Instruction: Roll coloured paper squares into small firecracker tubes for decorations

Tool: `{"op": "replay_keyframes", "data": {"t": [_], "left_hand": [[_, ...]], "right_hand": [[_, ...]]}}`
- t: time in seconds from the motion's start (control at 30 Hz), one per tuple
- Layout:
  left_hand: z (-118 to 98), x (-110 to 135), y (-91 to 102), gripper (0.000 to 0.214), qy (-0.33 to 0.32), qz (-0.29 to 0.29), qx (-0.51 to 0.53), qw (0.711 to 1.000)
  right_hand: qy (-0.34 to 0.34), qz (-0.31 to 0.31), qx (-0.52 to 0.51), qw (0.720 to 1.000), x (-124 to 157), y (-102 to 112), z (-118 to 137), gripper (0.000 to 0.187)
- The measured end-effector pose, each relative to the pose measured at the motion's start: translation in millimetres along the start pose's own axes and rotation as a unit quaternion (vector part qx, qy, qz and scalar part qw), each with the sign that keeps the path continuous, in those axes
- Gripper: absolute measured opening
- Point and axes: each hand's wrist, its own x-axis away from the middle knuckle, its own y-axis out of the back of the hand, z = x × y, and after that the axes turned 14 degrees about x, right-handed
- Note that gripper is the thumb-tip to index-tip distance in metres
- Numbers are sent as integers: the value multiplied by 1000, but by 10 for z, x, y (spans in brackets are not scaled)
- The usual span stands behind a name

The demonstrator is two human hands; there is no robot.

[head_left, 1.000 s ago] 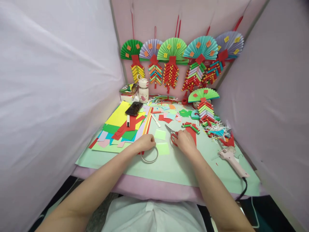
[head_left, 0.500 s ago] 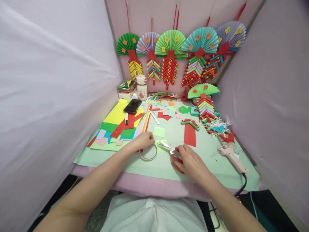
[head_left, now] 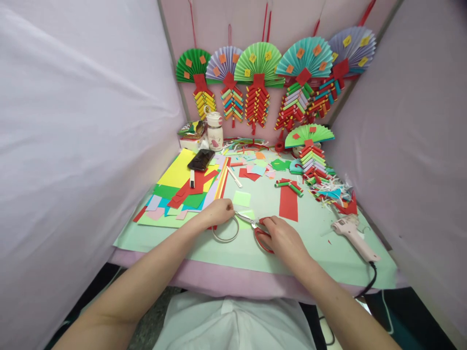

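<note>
A: L hand (head_left: 221, 211), pls?
B: Approx mid-surface (head_left: 215, 257), toward the near edge. Narrow pinch, fingertips on top of a thin ring (head_left: 225, 241); the ring's loop hangs toward the near edge. Can't tell if it touches the surface.
A: And R hand (head_left: 284, 238)?
B: Closed round the red handles of the scissors (head_left: 254, 223), btwn the L hand and the right edge. Blades point left, tips right by the L fingertips; contact unclear.
A: Under the blades?
B: Lt-green square (head_left: 249, 214), partly hidden. 2nd square (head_left: 242, 198) just beyond it, toward the far edge.
A: Other stuff?
B: Red strip (head_left: 288, 204) toward the right edge, w/ red-and-green paper rolls (head_left: 290, 186) at its far end. Glue gun (head_left: 355, 238) nr the near right corner. Colored sheets (head_left: 171, 174) along the left edge, w/ phone (head_left: 201, 159) on top, toward the far left corner.
</note>
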Motion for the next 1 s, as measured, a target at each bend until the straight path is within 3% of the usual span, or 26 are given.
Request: {"op": "replay_keyframes", "data": {"t": [0.57, 0.73, 0.9, 1.0], "left_hand": [[-12, -20, -10, 9, 14, -8, -3, 1000], [-67, 34, 140, 13, 8, -1, 19, 1000], [-46, 160, 473, 20, 46, -29, 165, 985], [-6, 214, 598, 25, 18, -10, 292, 956]], "right_hand": [[-1, 45, -1, 999, -27, 36, 12, 19], [-6, 46, -53, 998, 22, 134, -76, 21], [-33, -3, -110, 993, 92, 123, -302, 25], [-79, -30, -111, 990, -23, 131, -404, 25]]}}
